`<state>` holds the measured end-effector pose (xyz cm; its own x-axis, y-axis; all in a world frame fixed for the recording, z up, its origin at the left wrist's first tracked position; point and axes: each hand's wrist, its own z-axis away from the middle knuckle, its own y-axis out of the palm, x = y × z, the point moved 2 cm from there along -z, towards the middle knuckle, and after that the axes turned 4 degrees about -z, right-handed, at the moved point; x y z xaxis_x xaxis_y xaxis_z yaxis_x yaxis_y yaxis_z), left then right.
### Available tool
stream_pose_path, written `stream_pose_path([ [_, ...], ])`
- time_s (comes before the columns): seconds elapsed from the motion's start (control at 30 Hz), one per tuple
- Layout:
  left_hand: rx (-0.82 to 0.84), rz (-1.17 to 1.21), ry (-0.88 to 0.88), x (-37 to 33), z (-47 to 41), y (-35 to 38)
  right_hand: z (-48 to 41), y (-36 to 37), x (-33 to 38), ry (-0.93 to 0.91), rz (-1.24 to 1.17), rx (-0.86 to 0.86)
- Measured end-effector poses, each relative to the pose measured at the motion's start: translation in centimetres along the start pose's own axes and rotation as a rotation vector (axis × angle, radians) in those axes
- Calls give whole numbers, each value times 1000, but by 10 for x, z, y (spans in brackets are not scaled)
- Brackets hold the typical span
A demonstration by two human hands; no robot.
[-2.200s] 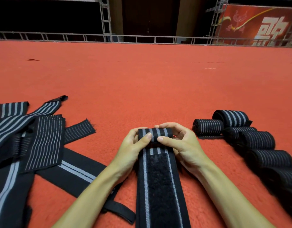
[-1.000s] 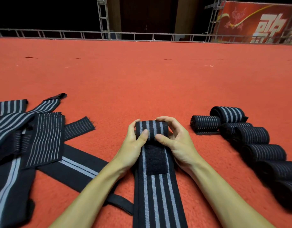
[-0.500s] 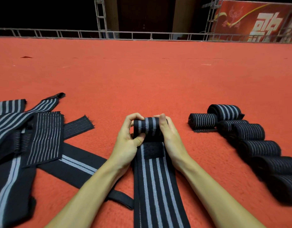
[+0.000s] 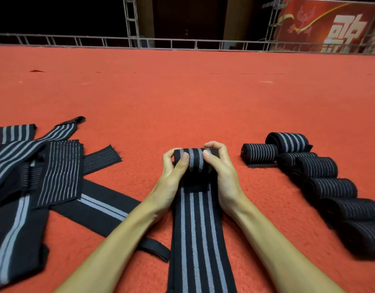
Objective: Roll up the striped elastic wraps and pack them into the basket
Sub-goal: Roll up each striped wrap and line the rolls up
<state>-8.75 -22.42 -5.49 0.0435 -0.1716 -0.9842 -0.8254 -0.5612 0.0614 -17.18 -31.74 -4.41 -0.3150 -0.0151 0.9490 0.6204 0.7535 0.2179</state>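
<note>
Fuzzy red carpet [image 4: 182,98], hands gripping ribbed, half-rolled wrap [image 4: 196,161]

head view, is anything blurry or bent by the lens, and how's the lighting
Head view, centre: the half-rolled wrap, left hand and right hand are sharp. Head view, lower right edge: the nearest rolled wraps smear into blur. Head view, top: the truss uprights splay outward, likely wide-angle distortion, and the space behind is dark. The red carpet is evenly lit, without glare.

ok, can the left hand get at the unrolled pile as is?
Probably not yet: the left hand grips the half-rolled wrap. Only bare carpet separates it from the unrolled pile, so once freed, likely yes.
</note>
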Motion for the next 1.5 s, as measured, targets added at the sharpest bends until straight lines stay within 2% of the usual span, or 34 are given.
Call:
stream_pose_path([
  [0.17,-18,132,-57,0,1,3,1,-3,0,-76,34,59],
  [0.3,-2,230,-93,-1,2,3,-2,-5,0,-130,126,13],
  [0.4,2,219,-82,0,0,-2,-5,-8,-2,-125,200,-58],
  [0.63,15,42,152,-2,-2,-9,-4,-7,-4,4,219,-35],
  [0.8,-19,-34,214,-2,0,-9,-1,-5,-2,20,270,-51],
  [1.03,24,-83,140,1,1,0,-3,-7,-5,71,101,-64],
  [1.23,78,164,-32,2,6,3,-1,-4,-1,27,45,46],
  [1.5,25,177,-104,1,3,1,1,-6,1,-60,7,130],
])
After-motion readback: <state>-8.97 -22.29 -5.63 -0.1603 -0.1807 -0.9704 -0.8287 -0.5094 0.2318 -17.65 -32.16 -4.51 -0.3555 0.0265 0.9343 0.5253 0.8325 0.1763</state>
